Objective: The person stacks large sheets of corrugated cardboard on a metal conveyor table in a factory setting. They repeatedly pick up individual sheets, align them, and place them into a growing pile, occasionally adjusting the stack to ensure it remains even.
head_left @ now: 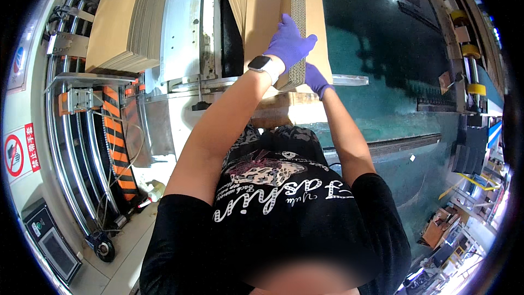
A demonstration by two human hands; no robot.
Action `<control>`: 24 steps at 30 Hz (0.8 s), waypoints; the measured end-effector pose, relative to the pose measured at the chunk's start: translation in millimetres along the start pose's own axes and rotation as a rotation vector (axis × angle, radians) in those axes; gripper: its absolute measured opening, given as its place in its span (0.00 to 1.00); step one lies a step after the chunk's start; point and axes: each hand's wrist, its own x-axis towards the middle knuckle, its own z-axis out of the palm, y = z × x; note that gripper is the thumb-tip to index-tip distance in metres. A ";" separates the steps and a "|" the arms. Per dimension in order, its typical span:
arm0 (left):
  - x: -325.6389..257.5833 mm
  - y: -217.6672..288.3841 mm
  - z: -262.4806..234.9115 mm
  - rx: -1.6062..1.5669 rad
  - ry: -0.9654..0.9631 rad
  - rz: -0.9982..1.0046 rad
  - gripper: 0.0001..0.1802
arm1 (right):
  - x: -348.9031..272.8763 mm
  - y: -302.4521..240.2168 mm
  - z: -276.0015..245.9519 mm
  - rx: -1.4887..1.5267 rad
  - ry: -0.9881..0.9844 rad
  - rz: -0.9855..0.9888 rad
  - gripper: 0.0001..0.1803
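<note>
A bundle of brown corrugated cardboard sheets [295,0] stands on edge in front of me, its fluted edges facing up. My left hand [290,43], in a purple glove, lies across the top of the bundle near its close end and grips it, with the fingers reaching over to the right side. Lower down, my right hand [316,81], gloved the same way, holds the bundle's near right corner; part of its fingers is hidden by the cardboard. More flat cardboard [262,16] rests to the left of the bundle, and some shows on its right side.
A thick stack of cardboard sheets [123,22] sits at the left beside a pale metal panel [183,27]. Metal rails [76,158] and an orange-black striped guard [117,142] run down the left. A dark green surface [376,60] lies right, bordered by yellow rollers [470,51].
</note>
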 end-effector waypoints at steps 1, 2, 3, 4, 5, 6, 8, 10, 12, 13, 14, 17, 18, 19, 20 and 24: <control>5.2 3.3 7.3 -0.016 -0.019 0.004 0.58 | -7.0 22.7 -3.2 -0.144 0.012 -0.103 0.25; 7.1 -1.9 6.7 -0.027 -0.013 -0.018 0.58 | -19.6 7.9 7.6 0.003 -0.033 0.199 0.26; 6.1 1.0 7.7 -0.007 -0.009 -0.024 0.58 | -31.1 7.6 7.3 0.019 -0.107 0.261 0.29; 5.5 4.0 8.0 0.013 -0.004 -0.031 0.58 | -40.6 6.6 6.8 0.035 -0.183 0.323 0.33; 5.4 7.1 11.4 0.033 -0.005 -0.036 0.58 | -50.7 8.4 9.8 0.012 -0.143 0.372 0.41; 5.3 7.8 11.9 0.030 0.000 -0.029 0.58 | -58.1 9.6 12.2 -0.148 -0.122 0.242 0.51; 3.3 3.6 6.0 0.024 0.017 -0.024 0.58 | -57.2 7.1 21.1 -0.237 -0.099 0.235 0.57; -0.8 2.0 2.5 0.034 0.042 -0.044 0.57 | -51.5 -14.8 30.7 -0.297 -0.056 0.198 0.58; 1.3 -0.8 -0.4 0.068 0.048 -0.063 0.57 | -40.1 -29.4 31.2 -0.390 -0.036 0.152 0.58; 1.2 -2.7 -1.8 0.071 0.061 -0.056 0.57 | -32.2 -34.5 30.5 -0.455 -0.042 0.126 0.58; -0.3 -4.6 -2.1 0.072 0.071 -0.052 0.57 | -28.7 -38.0 30.9 -0.520 -0.050 0.104 0.57; -5.8 -6.8 -10.5 0.014 0.060 -0.056 0.57 | -27.5 -39.1 36.0 -0.495 -0.030 0.041 0.52; -7.9 -4.3 -12.8 -0.019 0.047 -0.058 0.57 | -27.2 -34.1 36.9 -0.474 -0.007 0.018 0.51; -7.4 -2.8 -12.1 -0.012 0.041 -0.053 0.56 | -26.9 -29.0 35.6 -0.484 -0.009 0.026 0.50; -6.2 -2.2 -13.3 -0.001 0.040 -0.047 0.55 | -25.0 -29.2 35.3 -0.492 -0.010 0.028 0.49; -0.6 -4.7 -20.5 0.045 0.007 -0.126 0.49 | -22.7 -53.3 33.2 -0.561 -0.102 0.050 0.51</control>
